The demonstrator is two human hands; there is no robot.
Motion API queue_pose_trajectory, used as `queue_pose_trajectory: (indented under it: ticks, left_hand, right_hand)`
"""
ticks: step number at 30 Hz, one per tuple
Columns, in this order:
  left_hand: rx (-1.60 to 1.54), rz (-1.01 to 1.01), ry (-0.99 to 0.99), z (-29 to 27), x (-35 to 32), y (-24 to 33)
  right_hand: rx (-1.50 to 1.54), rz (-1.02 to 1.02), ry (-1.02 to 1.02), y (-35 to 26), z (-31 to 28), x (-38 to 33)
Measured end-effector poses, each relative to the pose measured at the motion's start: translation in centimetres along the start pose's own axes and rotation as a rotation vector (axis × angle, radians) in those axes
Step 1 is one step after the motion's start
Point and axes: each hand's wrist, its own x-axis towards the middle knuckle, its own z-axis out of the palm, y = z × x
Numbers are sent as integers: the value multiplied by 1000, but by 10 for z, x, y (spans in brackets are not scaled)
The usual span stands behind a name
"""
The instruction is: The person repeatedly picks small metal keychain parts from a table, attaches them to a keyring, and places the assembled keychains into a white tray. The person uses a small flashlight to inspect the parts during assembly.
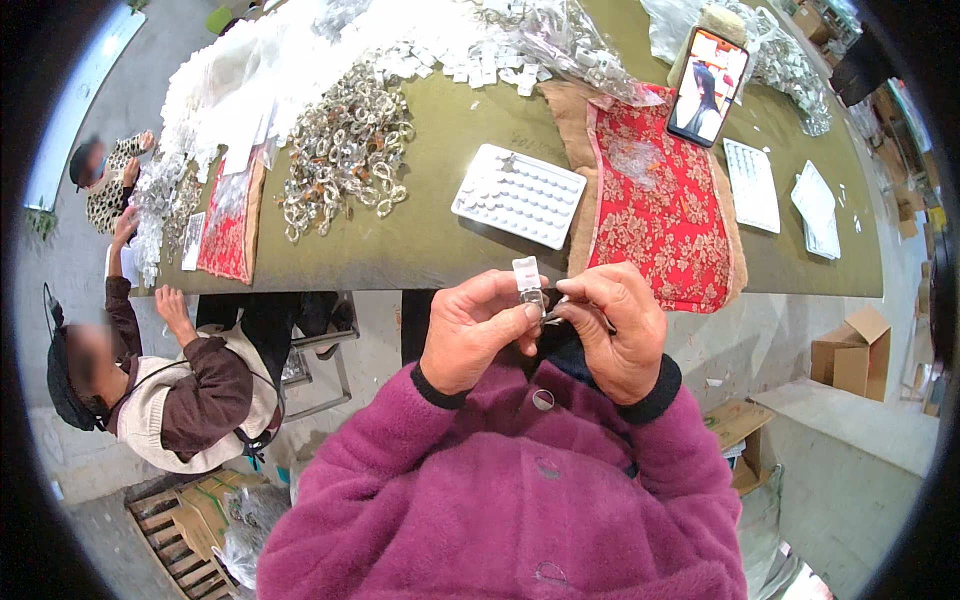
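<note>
Close to my body, in front of the table's near edge, my two hands meet. My left hand is closed, pinching a small white card tag that stands up above the thumb. Just below the tag, a small shiny piece sits between the fingertips, too small to name. My right hand is also closed, thumb against forefinger, right beside the tag. A thin bit shows at its fingertips, but its kind cannot be made out. Beyond the hands lies a white tray with rows of small hollows and some loose white tags on it.
A red floral cloth lies at right, with a phone propped at its far end. Pale loops are heaped left of the tray, below piled white tags. More white trays lie right. Another person works at left.
</note>
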Motion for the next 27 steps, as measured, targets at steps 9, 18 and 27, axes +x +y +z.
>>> queue_pose_trajectory:
  ticks: [9, 18, 27]
  left_hand:
    - [26, -86, -69, 6, -6, 4]
    - [-34, -50, 96, -25, 10, 0]
    - [-91, -1, 247, -45, 23, -7]
  right_hand:
    - [-142, -352, -75, 4, -6, 7]
    - [-181, -191, -97, 10, 17, 43]
    - [-559, -80, -244, 51, 77, 87]
